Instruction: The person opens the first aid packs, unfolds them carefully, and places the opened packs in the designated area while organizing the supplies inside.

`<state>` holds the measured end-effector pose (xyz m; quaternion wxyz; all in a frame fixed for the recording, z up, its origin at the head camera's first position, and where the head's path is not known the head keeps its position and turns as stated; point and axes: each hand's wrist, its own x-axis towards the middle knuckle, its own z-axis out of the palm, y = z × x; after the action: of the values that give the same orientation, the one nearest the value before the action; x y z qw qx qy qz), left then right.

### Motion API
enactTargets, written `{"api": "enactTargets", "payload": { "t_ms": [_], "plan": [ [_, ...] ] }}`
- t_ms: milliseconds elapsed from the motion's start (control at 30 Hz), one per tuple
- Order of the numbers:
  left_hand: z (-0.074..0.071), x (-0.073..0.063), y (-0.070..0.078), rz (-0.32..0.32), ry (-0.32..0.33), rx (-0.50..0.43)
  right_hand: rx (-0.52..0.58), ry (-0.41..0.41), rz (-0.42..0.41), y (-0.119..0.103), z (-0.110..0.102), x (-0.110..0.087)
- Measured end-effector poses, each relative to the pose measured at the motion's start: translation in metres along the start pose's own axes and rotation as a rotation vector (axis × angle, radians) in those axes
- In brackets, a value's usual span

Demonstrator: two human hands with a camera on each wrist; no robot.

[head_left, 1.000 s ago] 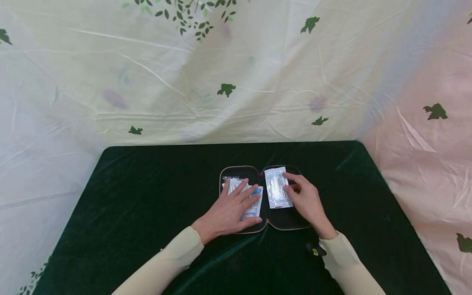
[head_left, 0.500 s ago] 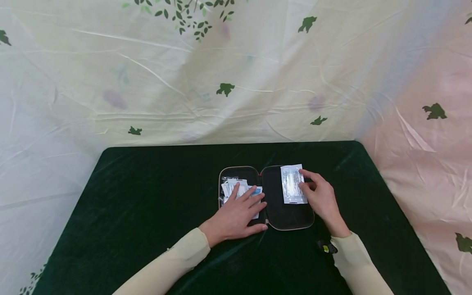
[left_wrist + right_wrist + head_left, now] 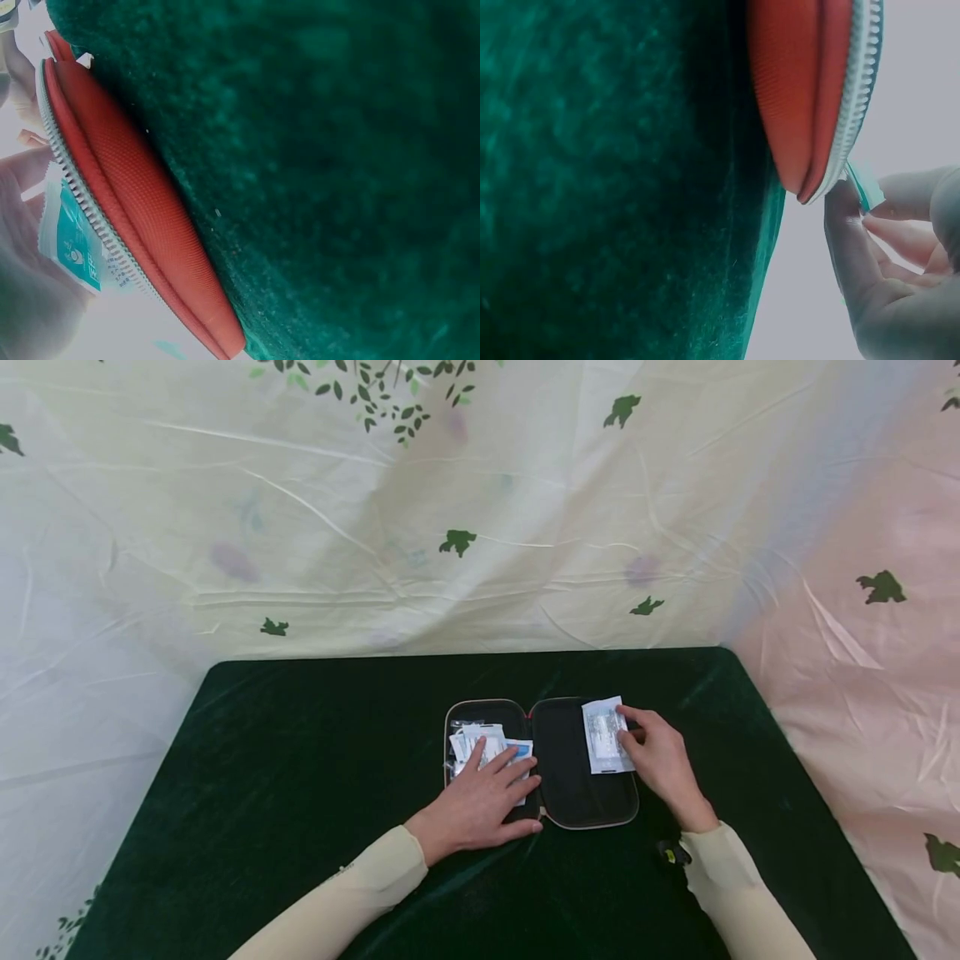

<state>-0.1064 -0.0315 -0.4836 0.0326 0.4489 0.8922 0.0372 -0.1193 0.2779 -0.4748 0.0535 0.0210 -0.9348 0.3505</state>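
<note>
An unzipped case [image 3: 566,802], black inside and red outside, lies spread on the table. My left hand [image 3: 480,797] rests with spread, straight fingers over several white-and-blue packets [image 3: 491,739] in the case's left half. In the left wrist view one blue-green packet [image 3: 71,232] shows between that hand and the zipper edge. Over the right half, my right hand [image 3: 663,764] pinches the right edge of a flat white sachet [image 3: 606,739] between thumb and fingers. The right wrist view shows only a sliver of this sachet [image 3: 866,187], next to the case's zipper [image 3: 855,97].
Dark green velvety cloth [image 3: 337,735] covers the table, whose far edge meets a pale leaf-patterned curtain [image 3: 375,568]. A small dark object [image 3: 672,853] sits at the right cuff.
My right hand has moved right with the sachet, from beside the hinge to the right half's outer edge. The left hand has shifted slightly right and down, uncovering more packets.
</note>
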Motion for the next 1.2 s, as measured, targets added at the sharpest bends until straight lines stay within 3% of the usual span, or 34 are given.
{"api": "enactTargets", "payload": {
  "t_ms": [1200],
  "plan": [
    [0.000,-0.001,0.000,0.002,-0.017,0.018,-0.053,-0.123,-0.029,-0.005,0.014,0.009]
  ]
}}
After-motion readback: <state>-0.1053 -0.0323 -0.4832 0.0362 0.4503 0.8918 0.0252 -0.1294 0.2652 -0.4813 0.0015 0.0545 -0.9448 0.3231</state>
